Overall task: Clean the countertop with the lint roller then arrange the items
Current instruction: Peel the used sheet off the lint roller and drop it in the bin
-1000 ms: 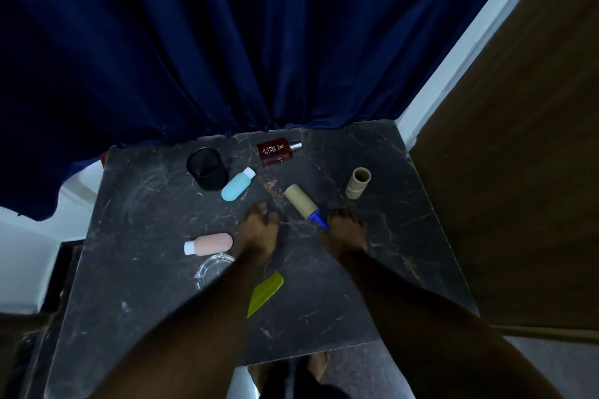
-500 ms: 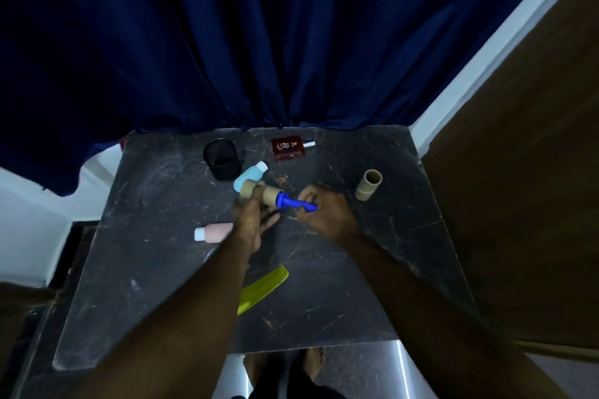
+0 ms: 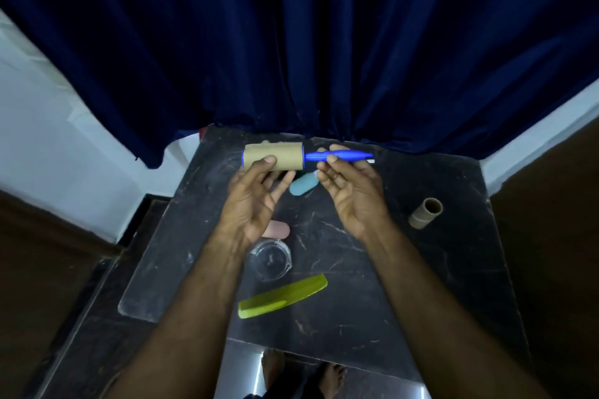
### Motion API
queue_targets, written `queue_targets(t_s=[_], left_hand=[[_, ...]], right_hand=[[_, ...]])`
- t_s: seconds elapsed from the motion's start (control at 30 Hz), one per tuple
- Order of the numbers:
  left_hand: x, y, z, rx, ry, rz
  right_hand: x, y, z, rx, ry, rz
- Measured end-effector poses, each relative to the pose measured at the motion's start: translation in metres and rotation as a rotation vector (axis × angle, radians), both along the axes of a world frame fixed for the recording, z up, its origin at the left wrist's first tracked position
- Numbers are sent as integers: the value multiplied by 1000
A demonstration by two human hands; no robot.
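Roller (image 3: 274, 156) is off the counter (image 3: 453, 269) now, lifted to 12 o'clock: left hand (image 3: 254, 201) pinches the paper roll, right hand (image 3: 348, 191) pinches the blue handle. A second ago it lay flat between both hands. Pickup looks done; rolling hasn't started, and bottles (image 3: 303, 183), comb (image 3: 283, 300) and tube (image 3: 425, 212) are in its path.

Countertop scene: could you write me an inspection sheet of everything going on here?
Surface: dark marbled countertop, scuffed.
Job's things: lint roller held up off the top, blue handle pointing right.
Clutter: blue bottle, pink bottle, clear glass dish, green comb, cardboard tube.
Hands: left hand grips the roll; right hand pinches the handle.
Cables: nothing seen.
Surroundings: navy curtain behind, bare feet below.
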State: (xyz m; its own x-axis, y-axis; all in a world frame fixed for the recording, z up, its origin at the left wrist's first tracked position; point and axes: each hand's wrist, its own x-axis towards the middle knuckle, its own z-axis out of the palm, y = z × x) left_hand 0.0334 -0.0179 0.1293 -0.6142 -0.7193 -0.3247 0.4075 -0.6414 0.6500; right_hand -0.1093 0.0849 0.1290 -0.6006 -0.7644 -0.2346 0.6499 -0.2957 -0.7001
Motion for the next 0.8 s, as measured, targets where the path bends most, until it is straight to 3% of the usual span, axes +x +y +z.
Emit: queue_targets(t_s=[0.23, 0.47, 0.8], left_hand=[[54, -25, 8, -53, 62, 145], [102, -49, 1, 59, 65, 408], [188, -75, -33, 83, 84, 521]], right_hand=[[49, -49, 10, 74, 91, 45], [101, -98, 13, 85, 136, 20], [172, -147, -19, 51, 159, 302]])
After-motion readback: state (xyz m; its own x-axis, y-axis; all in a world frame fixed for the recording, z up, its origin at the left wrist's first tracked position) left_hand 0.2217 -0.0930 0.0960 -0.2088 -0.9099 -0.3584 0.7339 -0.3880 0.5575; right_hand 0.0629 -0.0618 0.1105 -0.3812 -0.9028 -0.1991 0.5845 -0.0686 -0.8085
